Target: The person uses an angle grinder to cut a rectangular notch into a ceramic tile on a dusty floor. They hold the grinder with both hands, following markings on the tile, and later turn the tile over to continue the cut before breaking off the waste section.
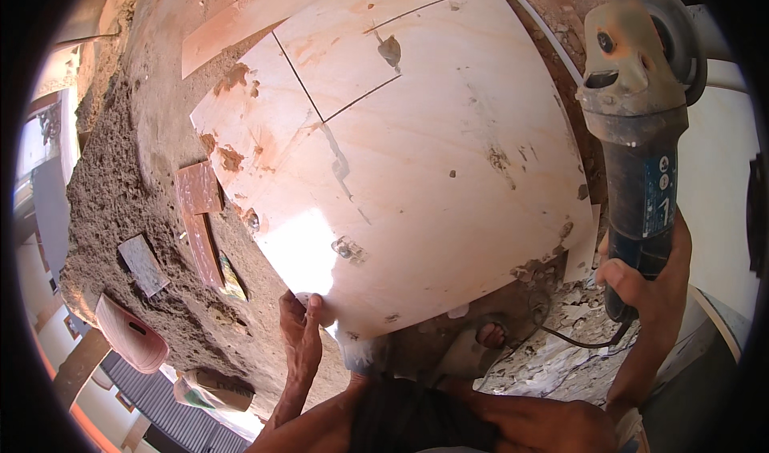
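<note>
A large cream floor tile point(424, 237) with a marbled, glossy face lies before me. Dark straight lines run across its far part, and brown mortar smears and grey dirt spot it. At its near left edge, my left hand point(300, 329) grips the rim, thumb on top and fingers partly hidden. My right hand point(661, 281) is wrapped around the lower body of an angle grinder point(641, 153), held upright to the right of the tile. The grinder's disc and guard point(677, 36) are at the top; whether the disc spins cannot be told.
The grinder's cord point(585, 343) loops near my foot point(490, 335). Tile strips point(232, 32) lie at the far left. Reddish-brown pieces point(202, 201), a grey offcut point(144, 265) and a pink ridged object point(132, 337) rest on rough sand. A pale panel point(721, 181) stands at right.
</note>
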Action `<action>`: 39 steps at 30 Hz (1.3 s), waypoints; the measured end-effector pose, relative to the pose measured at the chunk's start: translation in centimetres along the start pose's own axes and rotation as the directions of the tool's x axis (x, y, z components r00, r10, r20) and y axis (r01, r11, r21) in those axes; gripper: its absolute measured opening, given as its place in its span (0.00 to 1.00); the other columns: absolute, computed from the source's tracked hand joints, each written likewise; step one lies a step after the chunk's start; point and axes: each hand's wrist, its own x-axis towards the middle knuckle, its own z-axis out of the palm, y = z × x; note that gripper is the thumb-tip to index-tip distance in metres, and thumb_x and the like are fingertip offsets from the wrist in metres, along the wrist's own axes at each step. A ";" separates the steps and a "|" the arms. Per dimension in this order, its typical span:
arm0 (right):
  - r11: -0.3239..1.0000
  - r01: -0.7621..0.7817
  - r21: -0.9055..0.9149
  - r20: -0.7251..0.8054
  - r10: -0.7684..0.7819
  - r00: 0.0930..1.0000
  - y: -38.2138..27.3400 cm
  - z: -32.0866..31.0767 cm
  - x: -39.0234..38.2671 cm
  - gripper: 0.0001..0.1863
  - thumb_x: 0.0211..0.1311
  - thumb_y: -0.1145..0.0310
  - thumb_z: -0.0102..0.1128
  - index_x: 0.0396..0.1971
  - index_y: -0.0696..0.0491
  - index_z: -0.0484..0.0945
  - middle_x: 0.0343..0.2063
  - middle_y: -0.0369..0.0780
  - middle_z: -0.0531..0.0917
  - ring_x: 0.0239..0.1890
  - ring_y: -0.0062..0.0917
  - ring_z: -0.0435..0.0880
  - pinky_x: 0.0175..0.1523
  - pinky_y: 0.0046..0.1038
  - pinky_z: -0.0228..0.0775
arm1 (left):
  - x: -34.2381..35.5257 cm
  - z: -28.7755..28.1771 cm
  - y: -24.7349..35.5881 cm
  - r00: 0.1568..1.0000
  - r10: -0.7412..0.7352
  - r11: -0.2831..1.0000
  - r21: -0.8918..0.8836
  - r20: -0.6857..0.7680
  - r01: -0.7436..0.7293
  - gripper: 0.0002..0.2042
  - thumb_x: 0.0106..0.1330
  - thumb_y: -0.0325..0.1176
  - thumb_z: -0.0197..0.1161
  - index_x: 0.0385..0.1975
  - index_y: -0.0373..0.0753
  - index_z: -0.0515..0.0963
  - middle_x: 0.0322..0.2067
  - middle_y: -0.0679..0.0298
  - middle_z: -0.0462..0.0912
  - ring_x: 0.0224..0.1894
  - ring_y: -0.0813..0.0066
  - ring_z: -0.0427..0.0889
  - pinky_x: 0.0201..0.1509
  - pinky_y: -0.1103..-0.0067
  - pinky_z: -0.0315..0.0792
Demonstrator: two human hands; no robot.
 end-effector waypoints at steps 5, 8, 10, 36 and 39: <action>1.000 -0.017 -0.007 -0.002 0.017 1.000 0.9 -1.4 0.1 0.42 0.45 0.72 0.77 0.66 0.60 0.73 0.43 0.44 0.89 0.44 0.27 0.91 0.55 0.33 0.85 | 1.1 -0.4 1.2 0.996 -0.027 0.989 -0.141 0.087 0.039 0.18 0.83 0.47 0.69 0.49 0.36 0.81 0.41 0.66 0.86 0.44 0.80 0.80 0.52 0.76 0.76; 1.000 -0.006 -0.015 -0.017 0.006 1.000 0.9 -1.4 0.3 0.42 0.45 0.73 0.76 0.65 0.60 0.73 0.41 0.44 0.89 0.42 0.28 0.91 0.53 0.34 0.86 | 3.2 -2.9 2.0 0.997 0.026 0.994 -0.108 0.068 -0.018 0.17 0.83 0.46 0.69 0.48 0.36 0.81 0.39 0.67 0.87 0.42 0.80 0.81 0.52 0.77 0.76; 0.999 0.039 -0.005 0.019 -0.038 0.999 1.3 -1.7 0.2 0.41 0.45 0.73 0.75 0.65 0.60 0.73 0.39 0.44 0.89 0.40 0.28 0.91 0.52 0.34 0.86 | 5.2 -5.1 3.2 0.996 0.076 0.993 -0.090 0.050 -0.071 0.16 0.83 0.46 0.68 0.49 0.37 0.82 0.38 0.67 0.87 0.41 0.81 0.82 0.51 0.77 0.77; 0.981 0.173 0.088 -0.075 -0.167 0.983 0.3 -2.3 -2.8 0.34 0.55 0.62 0.82 0.57 0.64 0.78 0.36 0.45 0.87 0.27 0.28 0.87 0.35 0.31 0.81 | 4.6 0.7 0.8 0.990 0.030 0.862 -0.504 0.136 0.044 0.21 0.87 0.48 0.62 0.59 0.33 0.78 0.53 0.61 0.83 0.60 0.74 0.79 0.70 0.72 0.72; 0.979 0.170 0.113 -0.053 -0.165 0.985 0.8 -1.5 -2.0 0.34 0.56 0.62 0.82 0.57 0.64 0.78 0.36 0.45 0.87 0.27 0.28 0.87 0.35 0.31 0.81 | 4.4 1.0 0.7 0.994 0.109 0.862 -0.499 0.010 -0.089 0.13 0.88 0.42 0.61 0.49 0.36 0.80 0.45 0.69 0.83 0.52 0.81 0.79 0.67 0.76 0.73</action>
